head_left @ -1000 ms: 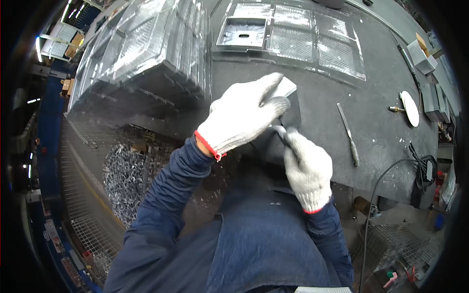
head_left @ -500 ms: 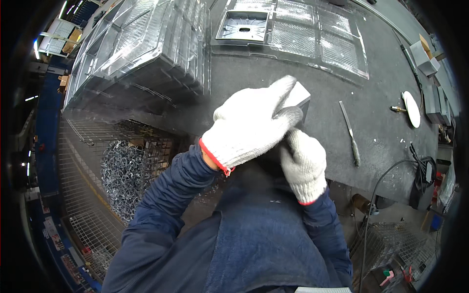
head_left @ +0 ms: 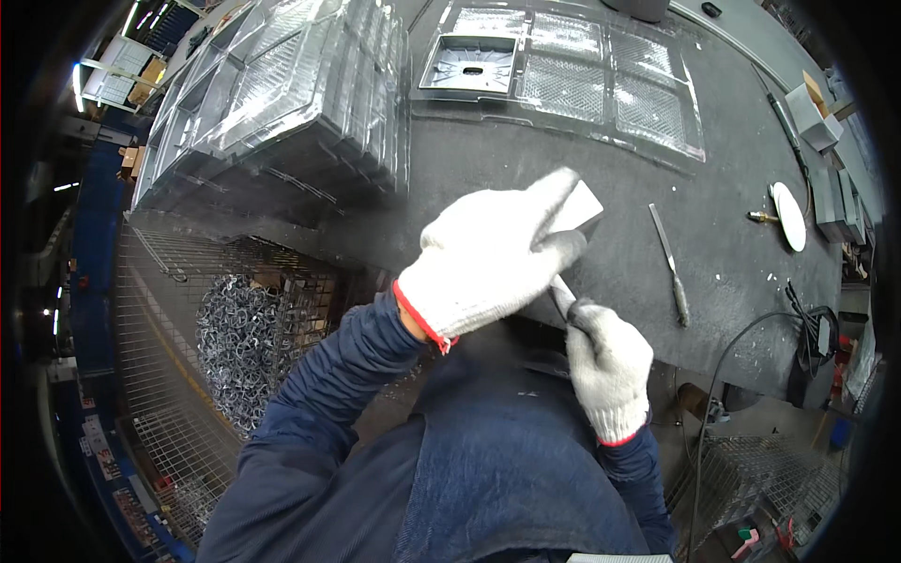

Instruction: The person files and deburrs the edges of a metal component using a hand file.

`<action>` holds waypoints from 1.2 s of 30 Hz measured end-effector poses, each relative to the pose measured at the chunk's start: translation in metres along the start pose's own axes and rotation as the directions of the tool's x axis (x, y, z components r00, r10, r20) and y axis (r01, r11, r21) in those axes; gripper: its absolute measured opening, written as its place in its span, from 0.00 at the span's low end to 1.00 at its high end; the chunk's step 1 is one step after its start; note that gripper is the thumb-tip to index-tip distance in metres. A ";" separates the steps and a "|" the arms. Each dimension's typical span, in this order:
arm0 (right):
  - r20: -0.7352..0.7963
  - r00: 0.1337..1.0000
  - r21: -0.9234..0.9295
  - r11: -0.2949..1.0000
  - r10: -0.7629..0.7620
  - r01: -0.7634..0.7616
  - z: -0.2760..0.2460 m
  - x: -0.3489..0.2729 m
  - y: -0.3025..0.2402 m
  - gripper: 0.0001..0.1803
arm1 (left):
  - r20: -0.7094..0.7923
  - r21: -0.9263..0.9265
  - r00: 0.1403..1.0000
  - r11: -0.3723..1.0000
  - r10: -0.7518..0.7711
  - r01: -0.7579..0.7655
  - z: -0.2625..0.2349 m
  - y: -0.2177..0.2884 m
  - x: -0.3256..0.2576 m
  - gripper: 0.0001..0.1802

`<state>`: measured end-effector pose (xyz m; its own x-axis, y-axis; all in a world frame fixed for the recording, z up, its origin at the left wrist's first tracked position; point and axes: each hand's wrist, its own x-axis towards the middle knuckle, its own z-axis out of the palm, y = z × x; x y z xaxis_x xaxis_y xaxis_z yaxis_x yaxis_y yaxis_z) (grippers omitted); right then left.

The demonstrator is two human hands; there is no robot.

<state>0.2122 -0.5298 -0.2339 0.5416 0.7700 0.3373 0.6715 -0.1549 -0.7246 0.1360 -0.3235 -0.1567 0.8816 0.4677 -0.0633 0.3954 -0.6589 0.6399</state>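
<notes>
White knit gloves with red cuffs cover both hands. The left hand (head_left: 493, 253) is curled over a flat, pale grey metal piece (head_left: 580, 208), fingers wrapped across its top so that only one light corner shows past the fingertips; the piece sits tilted at the near edge of the worktop (head_left: 563, 131). The right hand (head_left: 608, 366) is closed in a fist round a slim tool (head_left: 561, 298), whose short metal end pokes up between the two hands and touches the underside of the piece. What sort of tool it is cannot be told, since the glove hides most of it. Both dark blue sleeves come up from the lower edge.

Just right of the hands, a narrow metal file (head_left: 668, 265) lies loose on the dark worktop, apart from the piece. Farther right sit a white round disc (head_left: 789, 216) with a small brass fitting beside it, and a black cable (head_left: 751, 328) that loops off the worktop edge. At the far side lies a clear plastic tray (head_left: 601, 89) with square compartments, one holding a grey square part (head_left: 472, 64). To the left stands a tall stack of clear trays (head_left: 272, 103). Below it, a wire mesh basket (head_left: 160, 357) holds a heap of metal scraps (head_left: 239, 342).
</notes>
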 end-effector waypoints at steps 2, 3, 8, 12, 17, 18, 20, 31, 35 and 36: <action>-0.085 0.990 0.125 0.987 0.113 -0.102 -0.001 -0.018 0.007 0.13 | 0.003 -0.031 1.000 1.000 0.004 -0.004 -0.004 -0.001 0.002 0.38; -0.105 0.972 0.243 0.953 0.212 -0.182 -0.001 -0.022 0.008 0.12 | 0.003 -0.059 1.000 0.998 0.005 -0.005 -0.005 -0.002 0.004 0.38; -0.046 0.935 0.241 0.913 0.351 -0.330 -0.017 -0.016 0.001 0.22 | 0.008 -0.045 1.000 0.999 -0.025 0.026 -0.006 -0.003 0.005 0.36; -0.005 0.946 0.271 0.911 0.324 -0.311 -0.011 -0.015 0.000 0.22 | -0.001 -0.077 0.999 0.996 -0.054 0.054 -0.006 0.001 0.004 0.35; -0.067 0.941 0.338 0.895 0.333 -0.292 0.004 -0.009 -0.002 0.19 | -0.026 -0.039 1.000 0.999 -0.007 0.006 -0.003 -0.001 0.004 0.36; -0.065 0.941 0.339 0.895 0.331 -0.291 0.005 -0.008 -0.001 0.19 | -0.018 -0.050 1.000 0.998 -0.026 0.025 -0.002 -0.001 0.004 0.36; -0.081 0.937 0.392 0.875 0.340 -0.283 0.007 -0.007 0.001 0.20 | -0.010 -0.061 0.999 0.997 -0.045 0.044 -0.003 -0.001 0.003 0.36; -0.058 0.994 0.171 0.982 0.090 -0.079 0.038 0.021 0.009 0.16 | -0.152 0.070 0.972 0.983 0.181 -0.172 0.013 -0.011 -0.007 0.39; -0.063 0.997 -0.016 0.999 -0.038 0.037 0.033 0.016 0.018 0.17 | -0.521 -0.247 0.846 0.930 0.111 -0.273 0.043 -0.046 -0.034 0.47; -0.065 0.994 -0.075 0.994 -0.088 0.083 0.034 0.016 0.018 0.18 | -0.544 -0.376 0.836 0.870 0.072 -0.320 0.065 -0.064 -0.050 0.48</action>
<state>0.2154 -0.4992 -0.2623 0.5123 0.7385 0.4384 0.7503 -0.1365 -0.6468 0.0831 -0.3428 -0.2441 0.6255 0.6640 0.4097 -0.0348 -0.5009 0.8648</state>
